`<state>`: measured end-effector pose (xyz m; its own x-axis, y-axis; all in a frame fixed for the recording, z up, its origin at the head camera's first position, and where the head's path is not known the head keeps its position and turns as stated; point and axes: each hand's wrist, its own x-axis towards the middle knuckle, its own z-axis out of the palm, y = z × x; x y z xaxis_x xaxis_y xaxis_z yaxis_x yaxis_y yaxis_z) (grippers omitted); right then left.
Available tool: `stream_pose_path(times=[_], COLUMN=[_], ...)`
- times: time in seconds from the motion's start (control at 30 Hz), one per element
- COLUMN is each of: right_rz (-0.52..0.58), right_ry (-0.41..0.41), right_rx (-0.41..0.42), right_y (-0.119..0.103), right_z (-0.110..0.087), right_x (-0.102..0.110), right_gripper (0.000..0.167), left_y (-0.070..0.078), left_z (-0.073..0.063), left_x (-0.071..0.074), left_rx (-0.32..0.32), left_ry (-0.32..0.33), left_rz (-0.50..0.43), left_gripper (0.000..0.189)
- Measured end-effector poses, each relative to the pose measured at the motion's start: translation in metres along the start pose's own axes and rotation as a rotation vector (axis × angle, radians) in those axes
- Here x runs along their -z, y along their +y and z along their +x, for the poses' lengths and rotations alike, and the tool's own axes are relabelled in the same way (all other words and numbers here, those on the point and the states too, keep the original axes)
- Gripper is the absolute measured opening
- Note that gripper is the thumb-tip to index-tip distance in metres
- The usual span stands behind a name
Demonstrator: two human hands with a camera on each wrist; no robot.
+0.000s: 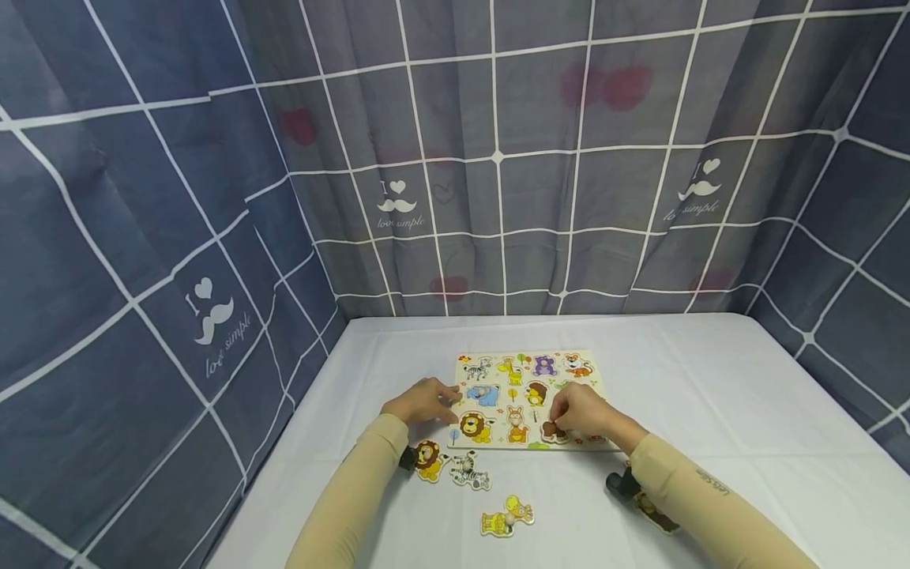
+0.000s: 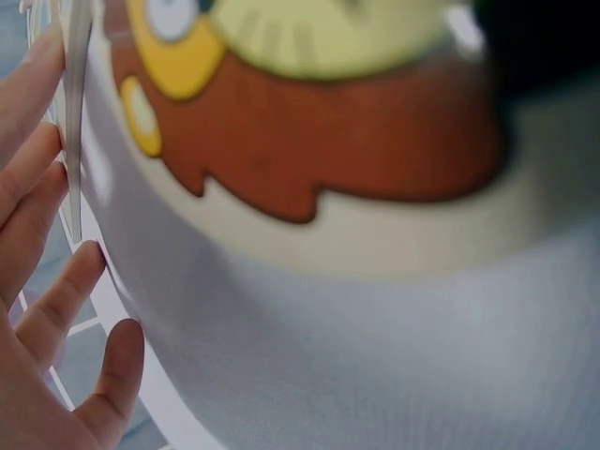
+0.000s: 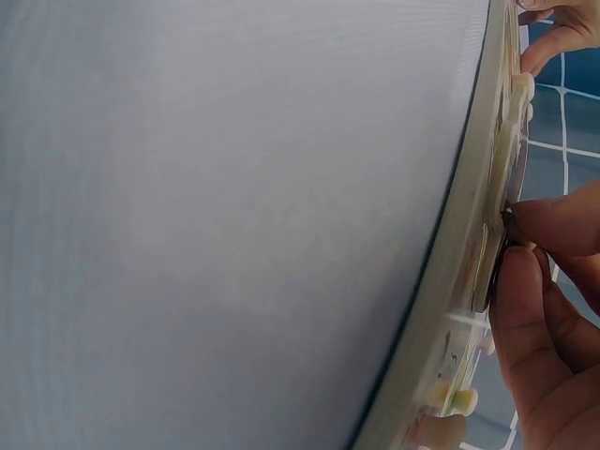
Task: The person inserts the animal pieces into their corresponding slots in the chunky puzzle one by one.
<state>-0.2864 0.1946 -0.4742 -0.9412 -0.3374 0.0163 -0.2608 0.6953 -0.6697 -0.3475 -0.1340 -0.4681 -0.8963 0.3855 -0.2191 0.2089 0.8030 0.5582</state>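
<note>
A wooden animal puzzle board (image 1: 526, 444) lies on the white table. My right hand (image 1: 583, 412) pinches a brown animal piece (image 1: 553, 431) with thumb and fingertips over the board's front row; its exact kind is partly hidden. In the right wrist view, that piece lies nearly flat against the board, under the fingertips (image 3: 523, 281). My left hand (image 1: 425, 401) rests at the board's left edge with its fingers spread, touching the edge. Close below this hand lie a lion piece (image 1: 429, 461) and a zebra piece (image 1: 469, 472).
A giraffe piece (image 1: 506, 518) lies nearer the front of the table. Another brown piece (image 1: 656, 512) is partly hidden beneath the right forearm. Black wrist-camera mounts (image 1: 622, 485) sit by the sleeves. Grey checked curtains (image 1: 498, 197) surround the table (image 1: 682, 371).
</note>
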Motion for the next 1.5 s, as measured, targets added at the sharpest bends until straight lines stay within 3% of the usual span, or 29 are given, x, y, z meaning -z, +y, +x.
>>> stream_pose_path(times=[0.73, 1.03, 1.33, 1.5], right_rz=[-0.032, -0.041, -0.057, -0.051], right_ry=[-0.010, 0.012, 0.032, 0.036], right_rx=[0.020, -0.027, -0.141, -0.150], right_y=[0.000, -0.001, -0.003, -0.003], right_z=[0.001, 0.002, -0.004, -0.009], right_x=[-0.002, -0.006, -0.002, -0.001], right_gripper=[0.017, 0.018, 0.009, 0.009], left_y=[0.004, 0.002, 0.002, 0.002], left_z=[0.000, 0.000, 0.001, 0.000], left_x=[0.003, 0.002, 0.002, 0.002], left_rx=[0.005, 0.016, 0.009, 0.006], left_ry=[-0.004, -0.007, -0.004, -0.006], left_rz=[0.043, 0.045, 0.037, 0.047], left_gripper=[0.053, 0.054, 0.055, 0.054])
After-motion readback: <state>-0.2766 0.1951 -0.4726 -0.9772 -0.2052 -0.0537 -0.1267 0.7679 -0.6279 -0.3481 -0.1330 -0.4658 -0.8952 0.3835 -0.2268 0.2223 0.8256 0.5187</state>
